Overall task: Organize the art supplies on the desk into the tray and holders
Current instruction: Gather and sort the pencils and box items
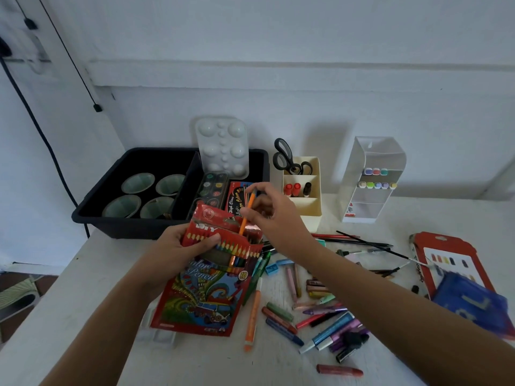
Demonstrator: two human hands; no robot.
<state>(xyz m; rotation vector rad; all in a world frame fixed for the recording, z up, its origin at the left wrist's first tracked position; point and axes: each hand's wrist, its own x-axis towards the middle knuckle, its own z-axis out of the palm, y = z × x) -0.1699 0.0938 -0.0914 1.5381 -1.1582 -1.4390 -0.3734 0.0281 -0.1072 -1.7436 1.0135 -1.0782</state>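
Left hand (178,246) grips pencil box (200,296); right hand (276,215) pinches orange pencil (243,225) above.

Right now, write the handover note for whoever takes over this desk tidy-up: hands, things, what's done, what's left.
Left hand grips the open colour pencil box above the desk.
Right hand pinches an orange pencil, its lower end at the box's mouth.
Done: cups, palette and paint set are in the black tray. Scissors stand in the cream holder. Some markers sit in the clear holder.
Left: crayons, an orange marker and brushes lie loose on the desk.
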